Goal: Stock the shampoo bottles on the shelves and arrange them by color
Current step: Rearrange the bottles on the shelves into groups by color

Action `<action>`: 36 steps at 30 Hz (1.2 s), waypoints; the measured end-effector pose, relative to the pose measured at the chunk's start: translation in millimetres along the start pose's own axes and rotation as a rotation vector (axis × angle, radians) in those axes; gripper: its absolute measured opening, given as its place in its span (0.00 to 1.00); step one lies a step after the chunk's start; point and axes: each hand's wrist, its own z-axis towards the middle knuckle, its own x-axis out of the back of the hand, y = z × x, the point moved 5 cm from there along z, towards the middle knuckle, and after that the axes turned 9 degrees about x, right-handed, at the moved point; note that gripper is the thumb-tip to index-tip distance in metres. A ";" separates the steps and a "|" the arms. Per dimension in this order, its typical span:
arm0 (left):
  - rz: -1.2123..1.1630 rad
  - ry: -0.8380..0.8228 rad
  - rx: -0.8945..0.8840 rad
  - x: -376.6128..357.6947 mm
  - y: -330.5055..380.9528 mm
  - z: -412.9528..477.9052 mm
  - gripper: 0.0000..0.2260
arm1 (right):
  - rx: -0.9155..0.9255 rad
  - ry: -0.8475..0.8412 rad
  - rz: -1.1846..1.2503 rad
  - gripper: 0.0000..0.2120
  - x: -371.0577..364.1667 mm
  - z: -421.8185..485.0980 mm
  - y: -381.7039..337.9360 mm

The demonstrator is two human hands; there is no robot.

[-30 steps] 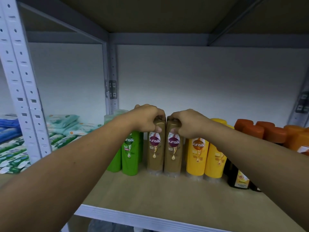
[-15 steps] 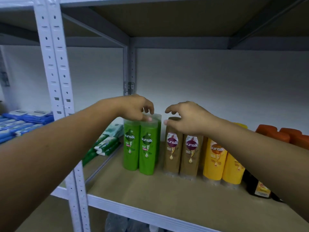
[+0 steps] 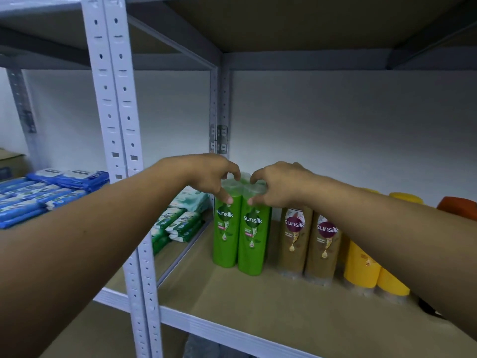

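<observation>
Pinching caps with curled fingers: left hand point(image 3: 209, 174) holds left green plastic shampoo bottle point(image 3: 225, 236), right hand point(image 3: 281, 184) holds adjoining right green bottle point(image 3: 253, 241); wooden shelf board point(image 3: 258, 311) lies open in front.

Dim, cool light, brightest on the white back wall point(image 3: 335, 120); the brown board underside of the upper shelf point(image 3: 309, 21) sits shadowed. The green plastic shampoo bottles point(image 3: 238, 236) look sharp (labels legible); the perforated grey metal upright point(image 3: 113, 99) bows with wide-angle distortion.

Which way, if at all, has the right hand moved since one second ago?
Yes. The right hand went left, from the brown bottles to the right green bottle, whose cap it now pinches.
</observation>
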 end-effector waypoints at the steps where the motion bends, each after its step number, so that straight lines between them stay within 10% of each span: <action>1: 0.009 0.007 -0.001 -1.6 0.9 1.4 0.31 | -0.003 0.000 0.004 0.28 -1.0 1.9 0.3; 19: -0.111 0.077 0.024 30.1 -4.6 20.5 0.20 | -0.039 0.095 0.303 0.18 23.9 12.6 40.7; 36: -0.397 -0.306 0.124 6.1 -7.7 93.4 0.17 | -0.072 -0.438 0.388 0.22 -5.7 71.5 51.2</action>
